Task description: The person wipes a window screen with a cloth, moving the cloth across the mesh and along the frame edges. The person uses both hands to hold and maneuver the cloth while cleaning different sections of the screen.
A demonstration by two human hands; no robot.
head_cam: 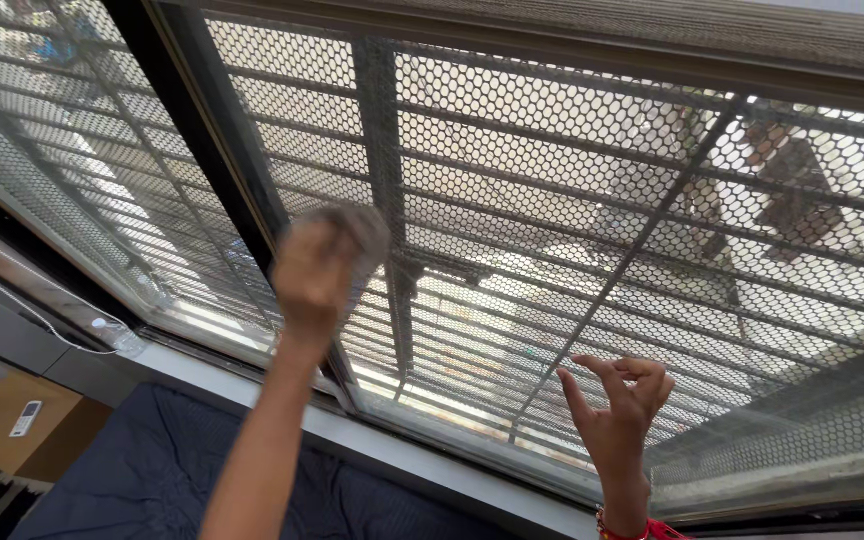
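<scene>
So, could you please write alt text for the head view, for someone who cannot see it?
The left hand, blurred, presses a small grey cloth against a large glass window pane backed by honeycomb-patterned metal mesh. The right hand is raised by the glass, fingers loosely curled and empty, with a red thread band at its wrist.
</scene>
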